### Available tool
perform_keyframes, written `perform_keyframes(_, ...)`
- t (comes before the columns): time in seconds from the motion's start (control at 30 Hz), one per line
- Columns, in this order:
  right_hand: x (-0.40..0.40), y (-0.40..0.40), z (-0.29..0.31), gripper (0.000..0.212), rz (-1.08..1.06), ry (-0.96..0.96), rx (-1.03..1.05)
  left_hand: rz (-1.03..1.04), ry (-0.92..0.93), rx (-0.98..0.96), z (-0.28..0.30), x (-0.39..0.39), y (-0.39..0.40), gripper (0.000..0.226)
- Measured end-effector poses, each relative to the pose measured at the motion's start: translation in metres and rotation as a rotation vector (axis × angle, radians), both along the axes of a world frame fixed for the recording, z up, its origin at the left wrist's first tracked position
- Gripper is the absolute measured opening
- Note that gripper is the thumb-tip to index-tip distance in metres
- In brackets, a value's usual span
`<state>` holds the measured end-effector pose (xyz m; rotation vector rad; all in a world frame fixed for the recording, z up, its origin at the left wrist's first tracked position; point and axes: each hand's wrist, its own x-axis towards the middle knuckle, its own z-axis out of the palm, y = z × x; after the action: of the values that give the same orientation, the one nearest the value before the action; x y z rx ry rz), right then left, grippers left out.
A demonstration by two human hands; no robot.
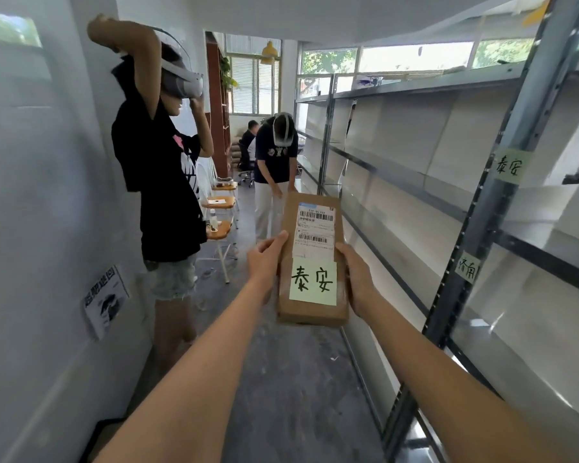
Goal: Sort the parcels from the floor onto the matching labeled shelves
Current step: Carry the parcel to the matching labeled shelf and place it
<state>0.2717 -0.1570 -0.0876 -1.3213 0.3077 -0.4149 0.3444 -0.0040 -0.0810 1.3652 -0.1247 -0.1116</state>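
Observation:
I hold a long brown cardboard parcel (291, 225) out in front of me at chest height. It carries a white barcode label and a green sticky note (313, 282) with two handwritten characters. My left hand (264, 262) grips its left edge, thumb on top. My right hand (356, 279) grips its right edge. On the grey shelf upright to the right, a green label (512, 165) shows the same two characters, and a second green label (468, 267) with different characters sits lower down.
Metal shelving (415, 182) runs along the whole right side, its boards bare. A person in a black shirt (161, 182) stands close on the left by the white wall. Another person (274, 175) bends over further down the aisle. Wooden stools (219, 228) line the left.

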Motion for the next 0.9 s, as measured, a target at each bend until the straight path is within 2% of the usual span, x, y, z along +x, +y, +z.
perform_keyframes(0.07,0.019,-0.017,0.0,0.023,-0.033,0.013,-0.001,-0.012,-0.001,0.007,0.0,0.02,-0.019,0.045)
perform_keyframes(0.23,0.065,-0.066,0.009,0.039,-0.08,0.03,-0.027,-0.069,0.02,-0.034,0.008,0.07,-0.072,0.044)
perform_keyframes(0.43,0.102,-0.131,0.0,0.021,-0.132,0.064,-0.061,-0.106,0.053,-0.037,0.001,0.117,-0.135,0.04)
perform_keyframes(0.53,0.106,-0.154,-0.005,0.019,-0.18,0.084,-0.075,-0.142,0.108,-0.059,-0.007,0.132,-0.166,0.039)
perform_keyframes(0.77,0.089,-0.215,-0.01,0.034,-0.417,0.139,-0.059,-0.396,0.106,-0.035,-0.015,0.15,-0.26,0.028)
perform_keyframes(0.9,0.07,-0.248,-0.007,0.038,-0.6,0.152,-0.066,-0.579,0.056,-0.009,-0.015,0.147,-0.316,0.034)
